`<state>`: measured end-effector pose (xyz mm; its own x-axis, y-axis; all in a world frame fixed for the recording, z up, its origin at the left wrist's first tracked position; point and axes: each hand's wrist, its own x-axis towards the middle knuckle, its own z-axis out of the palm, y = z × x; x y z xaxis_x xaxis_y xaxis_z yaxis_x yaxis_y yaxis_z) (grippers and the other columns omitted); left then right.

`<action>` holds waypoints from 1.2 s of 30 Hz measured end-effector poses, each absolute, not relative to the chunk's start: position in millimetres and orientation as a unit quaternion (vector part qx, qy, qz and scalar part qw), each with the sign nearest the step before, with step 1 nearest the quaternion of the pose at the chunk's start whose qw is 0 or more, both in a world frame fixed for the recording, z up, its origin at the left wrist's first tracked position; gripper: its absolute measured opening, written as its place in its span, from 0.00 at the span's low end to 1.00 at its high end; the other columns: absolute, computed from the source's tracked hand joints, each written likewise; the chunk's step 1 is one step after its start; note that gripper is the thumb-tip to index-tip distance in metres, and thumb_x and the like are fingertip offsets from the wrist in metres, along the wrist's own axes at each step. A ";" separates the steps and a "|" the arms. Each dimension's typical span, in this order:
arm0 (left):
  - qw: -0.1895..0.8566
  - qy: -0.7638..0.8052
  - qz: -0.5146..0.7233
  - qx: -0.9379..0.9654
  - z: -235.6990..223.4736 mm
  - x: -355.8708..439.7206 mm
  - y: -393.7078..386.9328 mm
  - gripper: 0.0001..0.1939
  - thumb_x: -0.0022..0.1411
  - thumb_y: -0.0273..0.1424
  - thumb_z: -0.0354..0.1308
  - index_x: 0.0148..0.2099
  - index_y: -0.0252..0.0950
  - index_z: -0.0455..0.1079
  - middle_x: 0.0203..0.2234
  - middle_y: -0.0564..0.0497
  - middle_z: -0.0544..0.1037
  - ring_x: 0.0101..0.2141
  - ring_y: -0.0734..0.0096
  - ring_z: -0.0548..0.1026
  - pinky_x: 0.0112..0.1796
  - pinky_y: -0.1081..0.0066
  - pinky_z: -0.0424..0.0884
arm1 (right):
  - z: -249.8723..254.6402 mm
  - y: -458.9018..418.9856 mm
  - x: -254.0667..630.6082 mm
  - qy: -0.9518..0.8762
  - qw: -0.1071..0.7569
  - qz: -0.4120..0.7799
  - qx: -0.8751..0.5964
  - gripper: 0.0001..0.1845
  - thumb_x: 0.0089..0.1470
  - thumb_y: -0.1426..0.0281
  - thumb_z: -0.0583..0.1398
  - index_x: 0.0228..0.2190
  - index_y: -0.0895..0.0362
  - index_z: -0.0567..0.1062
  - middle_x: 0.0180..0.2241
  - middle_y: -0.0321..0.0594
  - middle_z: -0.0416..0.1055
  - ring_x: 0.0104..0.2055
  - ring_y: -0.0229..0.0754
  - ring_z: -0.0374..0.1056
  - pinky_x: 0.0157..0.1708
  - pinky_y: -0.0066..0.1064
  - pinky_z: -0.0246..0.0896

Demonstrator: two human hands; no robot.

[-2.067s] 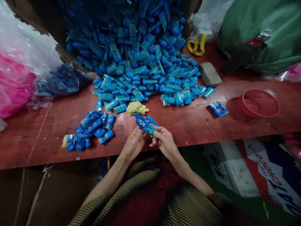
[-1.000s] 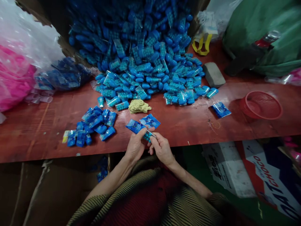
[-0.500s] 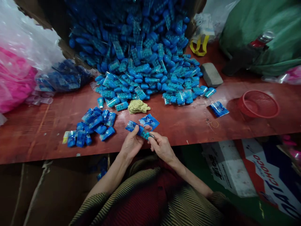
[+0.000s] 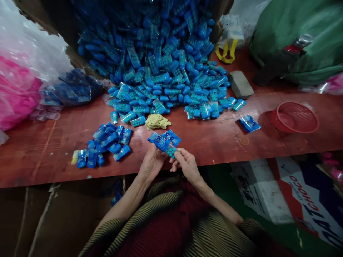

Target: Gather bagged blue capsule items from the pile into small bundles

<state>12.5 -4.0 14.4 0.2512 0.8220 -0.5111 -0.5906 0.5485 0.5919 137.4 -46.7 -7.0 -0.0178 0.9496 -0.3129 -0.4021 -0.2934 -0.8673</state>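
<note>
Close to the table's front edge, my right hand [image 4: 187,167] pinches the lower end of a small clear tube of blue candy balls [image 4: 170,151]. A printed blue wrapper [image 4: 160,141] covers the tube's upper end. My left hand [image 4: 152,163] is closed on the wrapper from the left, thumb on top; its other fingers are partly hidden beneath. Just behind the hands lies another flat blue wrapper [image 4: 173,137]. Beyond it sits a crumpled yellowish lump [image 4: 157,121]. Left of my hands is a small heap of wrapped blue packets [image 4: 108,141].
A large pile of blue-capped tubes [image 4: 160,85] spills from a torn cardboard box at the back. To the right are a grey block [image 4: 240,84], a single blue packet [image 4: 249,123] and a red plastic basket [image 4: 294,117]. Bags of pink pieces [image 4: 18,92] stand at the left.
The wrapper in my hands now spreads flatter and points up and left over the tube. My right hand has shifted slightly right and its grip on the tube has changed.
</note>
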 end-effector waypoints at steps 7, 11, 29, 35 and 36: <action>0.761 0.407 0.474 0.176 10.9 8.3 -6.1 0.15 0.47 0.38 0.67 0.36 0.33 0.73 0.34 0.48 0.79 0.37 0.66 0.75 0.40 0.68 0.70 | -8.7 -47.1 138.4 -0.328 0.491 0.647 -0.483 0.14 0.53 0.59 0.57 0.34 0.58 0.70 0.22 0.30 0.68 0.14 0.29 0.63 0.18 0.23 0.63; 0.773 0.418 0.444 0.176 15.5 16.8 -8.1 0.18 0.48 0.39 0.66 0.38 0.32 0.73 0.33 0.46 0.79 0.24 0.72 0.72 0.27 0.71 0.68 | -7.8 -50.1 131.6 -0.333 0.485 0.644 -0.488 0.14 0.54 0.60 0.56 0.35 0.58 0.69 0.23 0.31 0.69 0.14 0.30 0.64 0.18 0.23 0.62; 0.770 0.401 0.448 0.212 14.5 22.3 -20.7 0.17 0.49 0.40 0.65 0.38 0.33 0.72 0.30 0.49 0.77 0.27 0.74 0.72 0.28 0.74 0.69 | -13.7 -50.4 130.1 -0.235 0.531 0.669 -0.463 0.14 0.53 0.58 0.57 0.30 0.57 0.69 0.22 0.31 0.70 0.13 0.31 0.65 0.16 0.23 0.62; 0.725 0.450 0.472 0.220 12.1 22.2 -11.7 0.17 0.50 0.40 0.64 0.35 0.30 0.73 0.30 0.46 0.79 0.30 0.70 0.75 0.35 0.71 0.69 | -14.6 -50.5 127.6 -0.226 0.521 0.678 -0.467 0.15 0.52 0.57 0.58 0.30 0.58 0.69 0.23 0.32 0.71 0.13 0.31 0.65 0.16 0.22 0.62; 0.721 0.455 0.473 0.222 12.1 23.9 -12.1 0.16 0.50 0.39 0.64 0.35 0.30 0.73 0.29 0.46 0.79 0.28 0.71 0.74 0.33 0.71 0.69 | -13.8 -50.7 126.6 -0.227 0.521 0.675 -0.471 0.15 0.52 0.57 0.58 0.30 0.58 0.69 0.23 0.32 0.71 0.13 0.31 0.65 0.16 0.22 0.61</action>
